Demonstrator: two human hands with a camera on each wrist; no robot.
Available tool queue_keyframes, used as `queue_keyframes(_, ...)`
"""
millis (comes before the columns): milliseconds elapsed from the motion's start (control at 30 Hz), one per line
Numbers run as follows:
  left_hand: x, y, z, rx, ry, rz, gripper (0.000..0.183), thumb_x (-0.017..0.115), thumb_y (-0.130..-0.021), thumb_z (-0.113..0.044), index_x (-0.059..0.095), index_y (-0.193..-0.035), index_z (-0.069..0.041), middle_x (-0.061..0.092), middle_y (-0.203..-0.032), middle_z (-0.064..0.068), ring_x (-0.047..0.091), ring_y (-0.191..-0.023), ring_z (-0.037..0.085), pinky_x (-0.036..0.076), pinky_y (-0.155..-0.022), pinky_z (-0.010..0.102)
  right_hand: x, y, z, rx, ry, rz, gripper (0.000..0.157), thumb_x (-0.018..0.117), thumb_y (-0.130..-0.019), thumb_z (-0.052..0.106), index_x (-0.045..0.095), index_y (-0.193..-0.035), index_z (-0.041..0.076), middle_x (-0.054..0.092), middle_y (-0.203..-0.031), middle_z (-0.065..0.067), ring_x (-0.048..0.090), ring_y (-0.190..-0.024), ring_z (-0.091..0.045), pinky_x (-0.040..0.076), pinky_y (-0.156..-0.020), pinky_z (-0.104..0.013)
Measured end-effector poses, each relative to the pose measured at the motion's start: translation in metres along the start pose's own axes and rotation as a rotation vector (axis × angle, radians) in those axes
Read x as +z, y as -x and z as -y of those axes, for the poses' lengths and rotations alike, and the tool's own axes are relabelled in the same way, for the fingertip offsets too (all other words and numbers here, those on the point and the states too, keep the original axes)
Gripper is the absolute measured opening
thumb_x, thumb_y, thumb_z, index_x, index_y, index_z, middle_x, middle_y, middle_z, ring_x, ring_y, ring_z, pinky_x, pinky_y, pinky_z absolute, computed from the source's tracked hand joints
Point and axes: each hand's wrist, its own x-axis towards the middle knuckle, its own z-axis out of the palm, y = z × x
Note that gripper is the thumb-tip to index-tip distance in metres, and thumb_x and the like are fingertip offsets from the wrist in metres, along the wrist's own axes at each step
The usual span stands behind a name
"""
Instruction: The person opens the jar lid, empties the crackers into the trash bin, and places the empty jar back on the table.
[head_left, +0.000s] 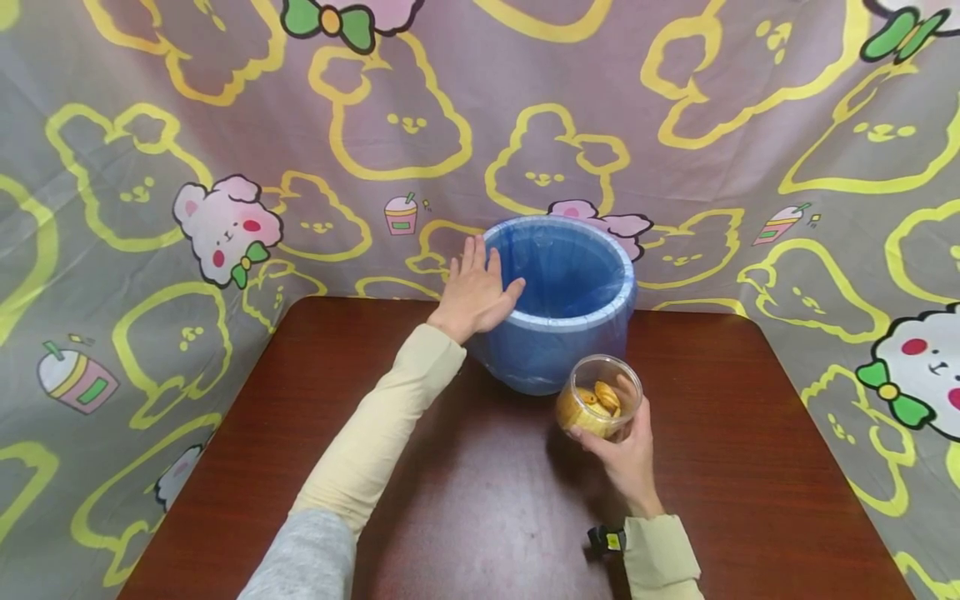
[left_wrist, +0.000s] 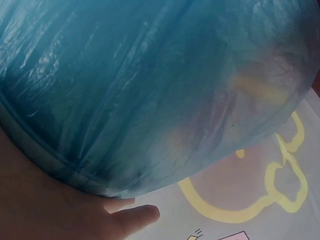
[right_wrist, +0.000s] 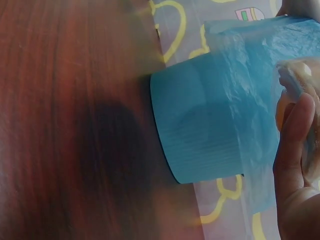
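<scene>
A blue bin point(head_left: 551, 354) lined with a thin plastic bag point(left_wrist: 125, 100) stands toward the back of the table. My left hand point(head_left: 477, 292) lies on the left side of its rim, fingers straight and pointing away. In front of the bin, to the right, my right hand point(head_left: 630, 454) grips a round clear jar point(head_left: 600, 398) that has no lid on. Several yellow-brown cookies point(head_left: 596, 407) are inside it, and its mouth faces up. From the right wrist, the fingers point(right_wrist: 295, 135) curl round the jar, which overlaps the bin's bagged upper part.
The dark red-brown wooden table point(head_left: 480, 517) carries the bin. Behind and at both sides hangs a patterned curtain point(head_left: 420, 92) with yellow outlined bears, close behind the bin. A black strap with a small device point(head_left: 606, 540) sits by the right wrist.
</scene>
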Motion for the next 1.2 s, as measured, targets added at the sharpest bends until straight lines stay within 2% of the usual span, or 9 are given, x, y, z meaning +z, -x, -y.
queue_keyframes(67, 0.000, 0.000, 0.000, 0.000, 0.001, -0.001, 0.078, 0.023, -0.099, -0.058, 0.013, -0.155, -0.004, -0.006, -0.162, 0.018, -0.010, -0.150, 0.032, 0.005, -0.122, 0.050, -0.002, -0.001, 0.003, 0.006, 0.002, -0.006, 0.093, 0.074, -0.064, -0.023, 0.033, -0.144, 0.004, 0.047, -0.133, -0.004, 0.055, -0.107, -0.013, 0.054, -0.061, -0.019)
queue_keyframes(133, 0.000, 0.000, 0.000, 0.002, 0.000, -0.006, 0.077, 0.023, -0.099, -0.057, 0.013, -0.155, -0.004, -0.006, -0.162, 0.018, -0.010, -0.150, 0.032, 0.006, -0.121, 0.051, -0.004, -0.003, 0.006, 0.003, 0.002, -0.014, 0.094, 0.074, -0.064, -0.023, 0.033, -0.144, 0.006, 0.048, -0.132, -0.005, 0.056, -0.105, -0.012, 0.054, -0.059, -0.020)
queue_keyframes(200, 0.000, -0.001, 0.000, 0.004, -0.001, -0.008, 0.077, 0.023, -0.099, -0.057, 0.013, -0.155, -0.004, -0.005, -0.162, 0.018, -0.010, -0.150, 0.032, 0.006, -0.121, 0.051, -0.006, -0.006, 0.009, -0.013, -0.002, -0.025, 0.094, 0.073, -0.064, -0.023, 0.033, -0.144, 0.006, 0.048, -0.133, -0.005, 0.056, -0.108, -0.013, 0.054, -0.064, -0.018)
queue_keyframes(300, 0.000, -0.001, 0.000, 0.004, -0.006, -0.009, 0.077, 0.023, -0.099, -0.057, 0.013, -0.155, -0.004, -0.005, -0.162, 0.018, -0.009, -0.150, 0.032, 0.006, -0.121, 0.051, -0.009, -0.009, 0.013, -0.030, -0.010, -0.040, 0.093, 0.073, -0.064, -0.023, 0.033, -0.144, 0.007, 0.047, -0.133, -0.005, 0.054, -0.110, -0.013, 0.054, -0.063, -0.018)
queue_keyframes(400, 0.001, -0.001, 0.000, 0.004, 0.000, -0.010, 0.078, 0.023, -0.099, -0.057, 0.013, -0.155, -0.004, -0.005, -0.162, 0.018, -0.009, -0.150, 0.032, 0.005, -0.121, 0.050, -0.011, -0.011, 0.016, -0.035, -0.041, -0.053, 0.093, 0.071, -0.066, -0.024, 0.033, -0.143, 0.008, 0.048, -0.131, -0.006, 0.060, -0.094, -0.012, 0.053, -0.051, -0.022)
queue_keyframes(533, 0.001, -0.001, 0.000, 0.004, 0.006, -0.012, 0.078, 0.024, -0.099, -0.057, 0.013, -0.155, -0.004, -0.006, -0.162, 0.018, -0.010, -0.150, 0.032, 0.004, -0.122, 0.050, -0.013, -0.014, 0.019, -0.047, -0.092, -0.088, 0.093, 0.069, -0.066, -0.027, 0.033, -0.143, 0.010, 0.048, -0.130, -0.007, 0.061, -0.077, -0.010, 0.051, -0.045, -0.024)
queue_keyframes(933, 0.000, 0.000, 0.000, 0.002, 0.009, -0.009, 0.077, 0.023, -0.099, -0.058, 0.014, -0.155, -0.005, -0.004, -0.162, 0.018, -0.010, -0.150, 0.032, 0.003, -0.121, 0.050, -0.019, -0.022, 0.025, -0.133, -0.138, -0.134, 0.093, 0.068, -0.064, -0.029, 0.034, -0.142, 0.006, 0.048, -0.133, -0.009, 0.060, -0.079, -0.011, 0.050, -0.044, -0.022)
queue_keyframes(1100, 0.001, 0.000, 0.000, 0.005, -0.006, -0.008, 0.077, 0.023, -0.099, -0.058, 0.014, -0.155, -0.005, -0.004, -0.162, 0.018, -0.008, -0.151, 0.033, 0.004, -0.121, 0.050, -0.020, -0.025, 0.028, -0.120, -0.123, -0.159, 0.091, 0.070, -0.064, -0.028, 0.035, -0.142, 0.006, 0.050, -0.131, -0.008, 0.058, -0.089, -0.014, 0.050, -0.046, -0.021)
queue_keyframes(1200, 0.001, 0.000, 0.001, 0.006, -0.008, -0.009, 0.077, 0.022, -0.099, -0.058, 0.014, -0.155, -0.005, -0.003, -0.162, 0.019, -0.008, -0.151, 0.033, 0.005, -0.121, 0.050, -0.020, -0.027, 0.032, -0.108, -0.122, -0.170, 0.089, 0.070, -0.065, -0.027, 0.036, -0.142, 0.006, 0.051, -0.128, -0.007, 0.059, -0.084, -0.013, 0.051, -0.047, -0.021)
